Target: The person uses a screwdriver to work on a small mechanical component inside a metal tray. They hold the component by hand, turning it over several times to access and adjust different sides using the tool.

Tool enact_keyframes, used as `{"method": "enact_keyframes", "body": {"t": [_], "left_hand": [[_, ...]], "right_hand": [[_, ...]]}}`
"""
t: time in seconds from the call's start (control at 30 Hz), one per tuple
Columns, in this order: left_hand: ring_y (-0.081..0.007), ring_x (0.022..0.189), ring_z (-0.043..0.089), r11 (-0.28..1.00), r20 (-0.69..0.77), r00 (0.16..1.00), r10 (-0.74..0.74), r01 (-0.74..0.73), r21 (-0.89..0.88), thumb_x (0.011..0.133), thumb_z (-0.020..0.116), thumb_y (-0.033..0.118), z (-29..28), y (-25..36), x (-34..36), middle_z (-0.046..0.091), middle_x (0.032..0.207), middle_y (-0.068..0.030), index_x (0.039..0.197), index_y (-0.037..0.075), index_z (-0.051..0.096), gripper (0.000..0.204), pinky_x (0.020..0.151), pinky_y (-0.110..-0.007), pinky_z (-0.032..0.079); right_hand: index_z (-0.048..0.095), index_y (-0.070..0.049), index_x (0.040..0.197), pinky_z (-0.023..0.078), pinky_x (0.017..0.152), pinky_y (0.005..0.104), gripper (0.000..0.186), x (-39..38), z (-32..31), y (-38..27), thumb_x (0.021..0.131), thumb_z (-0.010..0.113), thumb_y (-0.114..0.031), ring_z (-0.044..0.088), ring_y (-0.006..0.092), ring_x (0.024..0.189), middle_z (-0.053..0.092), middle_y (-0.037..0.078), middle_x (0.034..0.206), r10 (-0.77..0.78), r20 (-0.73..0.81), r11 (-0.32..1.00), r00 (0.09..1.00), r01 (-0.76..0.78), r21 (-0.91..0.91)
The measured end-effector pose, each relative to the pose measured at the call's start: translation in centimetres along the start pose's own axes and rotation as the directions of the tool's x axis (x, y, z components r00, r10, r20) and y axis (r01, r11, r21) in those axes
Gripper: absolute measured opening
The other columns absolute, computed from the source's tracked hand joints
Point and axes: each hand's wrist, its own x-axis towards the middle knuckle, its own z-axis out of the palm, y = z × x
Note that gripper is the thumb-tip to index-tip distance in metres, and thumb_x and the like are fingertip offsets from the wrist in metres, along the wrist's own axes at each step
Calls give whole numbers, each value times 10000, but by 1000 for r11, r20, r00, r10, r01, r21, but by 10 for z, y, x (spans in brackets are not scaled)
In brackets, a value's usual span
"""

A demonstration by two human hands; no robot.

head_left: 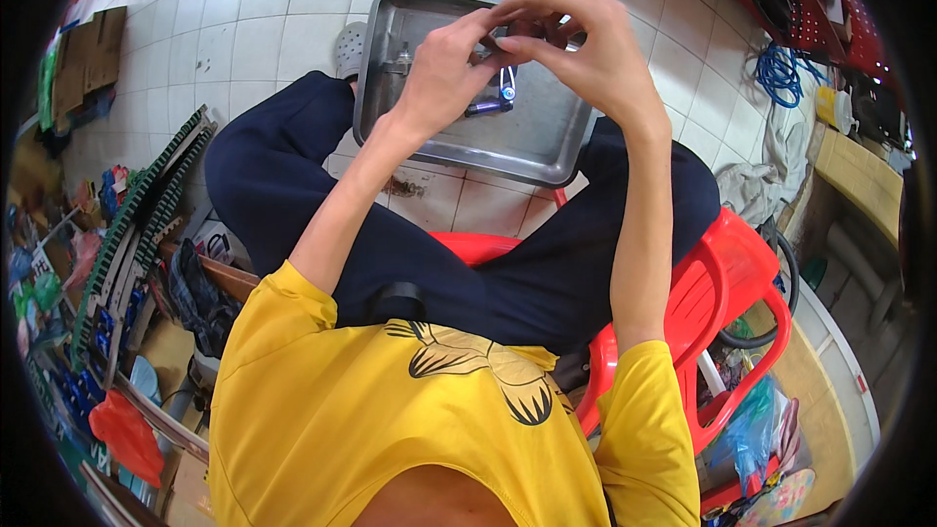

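Yellow shirt [322,400], both hands [444,73] [603,49] pinching a partly hidden dark piece [490,43], above a grey metal tray [547,141]

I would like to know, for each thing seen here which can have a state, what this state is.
Left hand: fingers bent, grip unclear
Right hand: fingers curled, contents mostly hidden
Metal tray: open, holding parts
Purple-blue piece: below the hands, partly hidden
Red chair: occupied
Blue cord: coiled
Red plastic bag: crumpled
Grey clog: worn
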Motion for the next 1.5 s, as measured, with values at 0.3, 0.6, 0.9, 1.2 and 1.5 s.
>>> {"method": "enact_keyframes", "body": {"t": [0.3, 0.6, 0.9, 1.2, 1.5], "left_hand": [[-171, 885, 730, 999, 60, 998, 32, -33, 24, 831, 806, 66, -3, 10, 10, 739, 1099, -83, 1275, 45, 672, 465, 722, -300, 571], [-231, 842, 742, 973, 205, 965, -161, 191, -132, 872, 735, 37, -13, 4, 18, 744, 1084, -139, 1283, 41, 638, 422, 734, -335, 583], [-242, 812, 730, 991, 227, 973, -47, 73, -108, 855, 717, 21, -11, -7, 19, 741, 1055, -147, 1285, 36, 639, 437, 764, -356, 579], [-251, 804, 719, 983, 166, 977, -135, 153, -103, 856, 737, 51, -14, 9, 17, 750, 1011, -149, 1213, 12, 660, 368, 774, -365, 563], [-183, 805, 749, 999, 159, 986, -46, 42, 31, 872, 746, 25, -7, -3, 19, 761, 1036, -128, 1309, 25, 638, 450, 755, -308, 585]], "right_hand": [[775, -75, 1016, 536, 707, 333, 269, -5, 0, 6, 770, 859, -142, 648, 215, 744, 713, 60, 849, 11, -64, 986, 998, -22, -163], [761, -74, 1032, 548, 721, 359, 275, -10, -8, -1, 771, 837, -115, 650, 234, 772, 673, 62, 847, 6, -91, 997, 996, -14, -81], [718, -53, 1029, 538, 751, 365, 307, -8, -7, 5, 817, 849, -232, 675, 212, 782, 682, 54, 860, -49, 41, 985, 998, 55, -165], [735, -97, 1084, 526, 734, 352, 323, -5, 2, 1, 804, 858, -202, 624, 226, 721, 695, 56, 856, 43, -57, 993, 997, -49, -103], [749, -94, 1062, 538, 747, 359, 265, -7, 1, -3, 813, 825, -138, 664, 246, 889, 706, 57, 862, 24, -80, 982, 997, -38, -185]]}}
